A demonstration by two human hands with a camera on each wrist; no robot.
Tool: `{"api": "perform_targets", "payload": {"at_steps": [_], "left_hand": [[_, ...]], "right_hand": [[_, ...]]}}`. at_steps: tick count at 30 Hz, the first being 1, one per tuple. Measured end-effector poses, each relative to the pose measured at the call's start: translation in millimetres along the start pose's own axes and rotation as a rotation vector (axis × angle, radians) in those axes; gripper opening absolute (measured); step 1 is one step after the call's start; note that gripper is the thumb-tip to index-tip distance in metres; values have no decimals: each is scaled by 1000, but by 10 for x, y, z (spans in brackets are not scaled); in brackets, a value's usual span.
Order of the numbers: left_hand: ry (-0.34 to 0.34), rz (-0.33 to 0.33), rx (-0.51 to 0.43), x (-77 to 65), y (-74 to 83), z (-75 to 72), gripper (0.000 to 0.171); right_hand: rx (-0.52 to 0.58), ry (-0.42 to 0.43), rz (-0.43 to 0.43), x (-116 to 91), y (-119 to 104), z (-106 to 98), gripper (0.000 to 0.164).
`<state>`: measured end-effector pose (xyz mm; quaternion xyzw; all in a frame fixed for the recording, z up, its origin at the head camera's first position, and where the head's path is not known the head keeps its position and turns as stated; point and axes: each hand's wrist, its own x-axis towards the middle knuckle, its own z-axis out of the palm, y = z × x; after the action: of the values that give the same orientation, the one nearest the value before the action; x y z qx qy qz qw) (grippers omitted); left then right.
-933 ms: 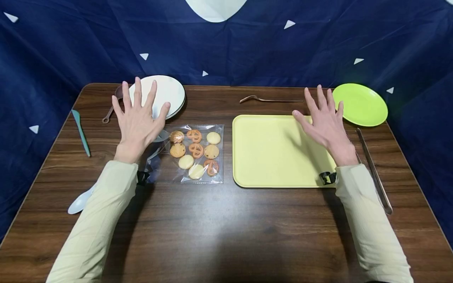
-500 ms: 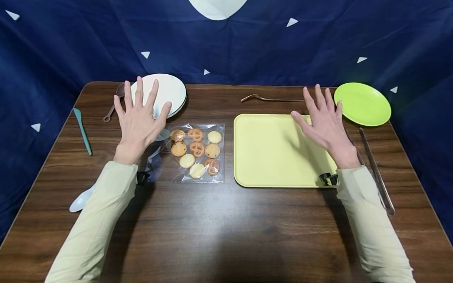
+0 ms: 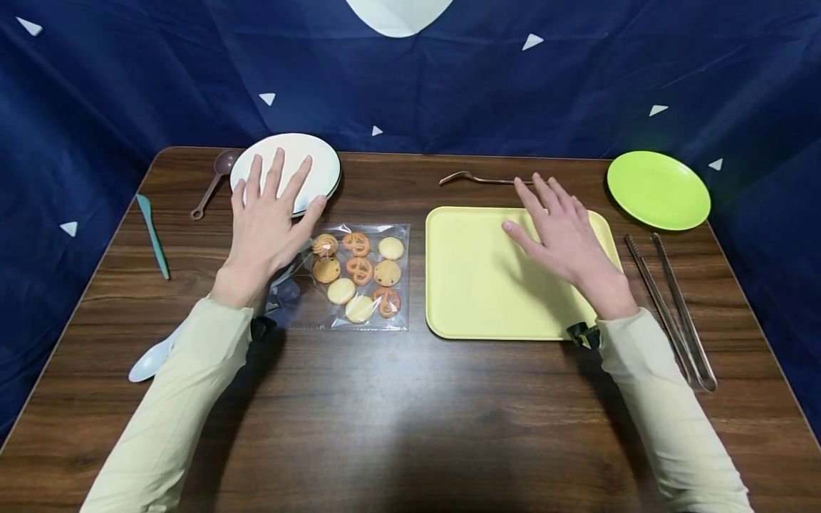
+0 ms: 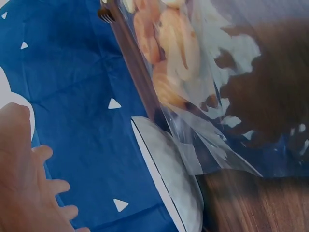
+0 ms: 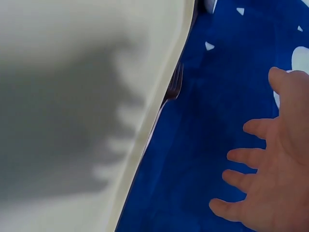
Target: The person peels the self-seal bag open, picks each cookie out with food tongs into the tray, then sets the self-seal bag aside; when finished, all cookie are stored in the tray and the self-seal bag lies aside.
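My left hand (image 3: 263, 228) hovers with fingers spread, overlapping the white plates (image 3: 301, 160) and the left end of a clear plastic bag (image 3: 404, 249) in the head view. Cookies (image 3: 387, 273) and pretzels (image 3: 359, 271) show within the bag's area. Over the yellow tray (image 3: 471, 278) my right hand (image 3: 564, 235) is held up, its fingers straight and empty. Its shadow falls on the tray in the right wrist view. Behind the tray lies a fork (image 3: 474, 178), its handle end partly covered by the right fingertips. The left wrist view shows the bag (image 4: 212, 96) and a white plate (image 4: 169, 169).
At the back right is a green plate (image 3: 659, 191), with metal tongs (image 3: 683, 306) lying in front of it. On the left are a brown measuring spoon (image 3: 212, 182), a teal knife (image 3: 152, 239) and a pale blue spoon (image 3: 149, 362), partly under the sleeve. A blue curtain (image 3: 449, 92) hangs behind.
Both hands have moved inward: the left one to the right, uncovering the brown spoon, and the right one to the left, farther over the tray. The tongs are now more fully visible.
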<state>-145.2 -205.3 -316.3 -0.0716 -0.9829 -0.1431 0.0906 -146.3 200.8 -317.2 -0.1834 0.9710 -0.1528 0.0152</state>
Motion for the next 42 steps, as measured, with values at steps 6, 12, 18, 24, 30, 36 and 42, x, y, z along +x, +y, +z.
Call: {"api": "perform_targets", "payload": {"at_steps": [6,12,18,24,30,36,42], "left_hand": [[-20,78,-48,-69,60,9,58],[-69,269,-127,-160,117,60,44],[-326,381,-160,-277,190,154,42],[-556,336,-173,-363,294,205,74],[-686,263,-100,-397,359,279,95],[-727,248,-60,-415,363,333,93],[-744,227,-72,-422,368,330,93]], "right_hand": [[-2,10,-81,-1,-157,99,66],[-36,82,-249,-21,-399,230,47],[-6,28,-356,-84,-730,362,43],[-55,-70,-447,-140,-1106,502,42],[-153,-141,-532,-120,-1376,644,37],[-249,-224,-530,-48,-1486,715,47],[-259,-258,-514,7,-1489,762,37]]}}
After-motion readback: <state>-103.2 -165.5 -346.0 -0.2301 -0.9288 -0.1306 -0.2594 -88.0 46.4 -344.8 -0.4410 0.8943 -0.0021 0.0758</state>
